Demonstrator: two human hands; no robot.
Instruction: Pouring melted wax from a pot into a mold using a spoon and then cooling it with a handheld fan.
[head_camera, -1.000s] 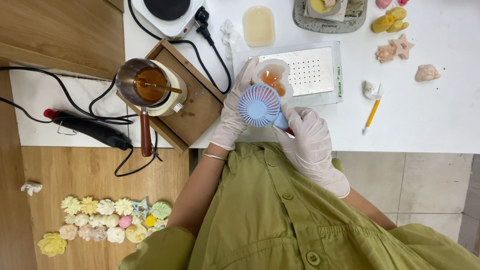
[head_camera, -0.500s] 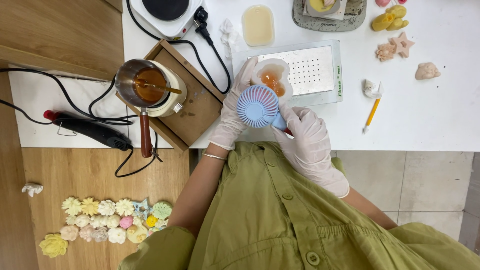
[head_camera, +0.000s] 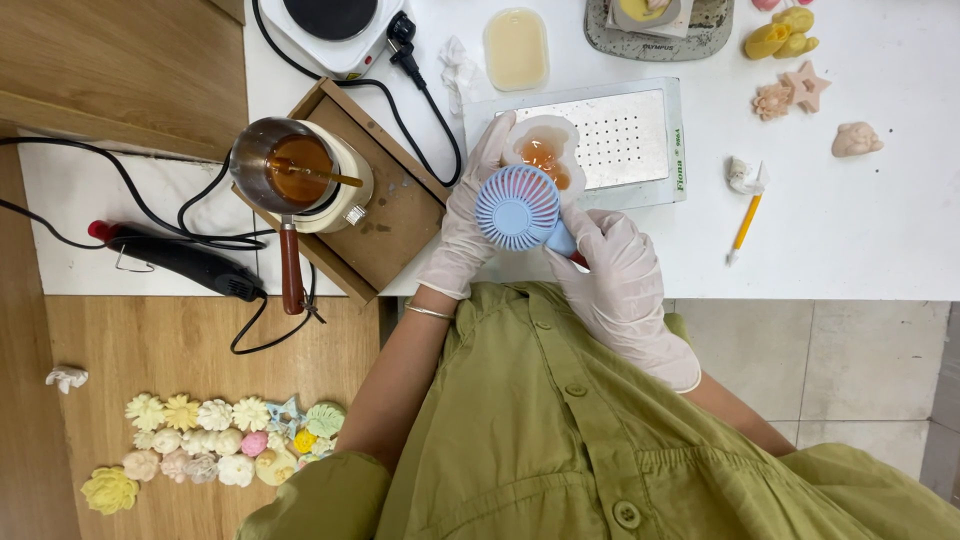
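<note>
Pale-blue ribbed fan (head_camera: 517, 207), white gloves (head_camera: 620, 285), olive shirt (head_camera: 600, 440)

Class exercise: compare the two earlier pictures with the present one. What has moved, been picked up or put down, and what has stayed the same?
Nothing has visibly changed. The right hand still holds the small blue fan over the pale mould filled with amber liquid, and the left hand still steadies the mould on the perforated metal plate. The pot and the finished pieces lie as before.

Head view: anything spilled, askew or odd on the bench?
Nothing spilled. The wooden tray under the small pot sits askew and overhangs the white table edge, pot handle sticking out past it.
</note>
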